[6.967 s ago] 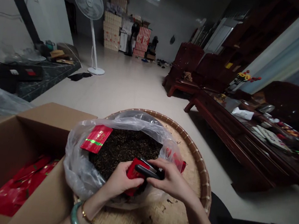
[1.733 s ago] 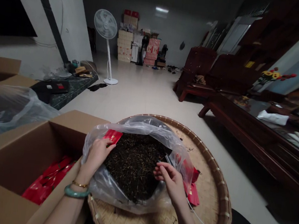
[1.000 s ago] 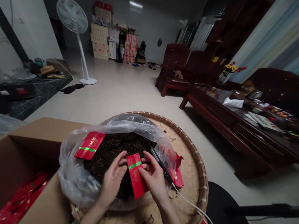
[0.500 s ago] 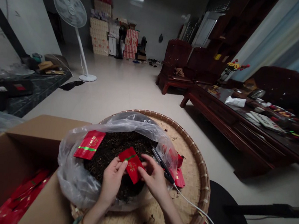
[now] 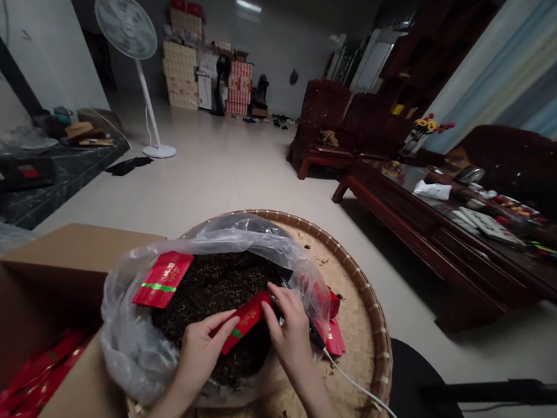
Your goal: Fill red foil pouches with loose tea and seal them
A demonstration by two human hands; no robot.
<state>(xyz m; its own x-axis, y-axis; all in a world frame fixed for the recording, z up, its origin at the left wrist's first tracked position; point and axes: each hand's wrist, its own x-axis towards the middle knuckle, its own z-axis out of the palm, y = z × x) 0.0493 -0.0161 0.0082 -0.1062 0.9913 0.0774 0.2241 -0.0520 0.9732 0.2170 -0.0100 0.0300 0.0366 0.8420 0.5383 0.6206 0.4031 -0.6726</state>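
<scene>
Between my two hands is a small red packet (image 5: 247, 322) with a green band and gold print, tilted over dark loose tea leaves (image 5: 220, 283). My left hand (image 5: 205, 345) pinches its lower left end between thumb and fingers. At the upper right end, my right hand (image 5: 288, 327) grips it the same way. The leaves lie in an open clear plastic bag (image 5: 129, 346). Another red packet (image 5: 164, 279) rests on the leaves and the bag's left side. A black handheld device (image 5: 317, 337) with a white cord lies partly hidden behind my right hand.
The bag stands on a round woven bamboo tray (image 5: 364, 313). More red packets (image 5: 335, 338) lie on its right side. To the left, an open cardboard box (image 5: 86, 244) holds several red packets (image 5: 38, 376). Further off are a white fan (image 5: 159, 150) and a dark wooden table (image 5: 422, 225).
The red packet has turned in my hands, its green band now at the lower left end instead of the upper side. My right hand has shifted slightly along it.
</scene>
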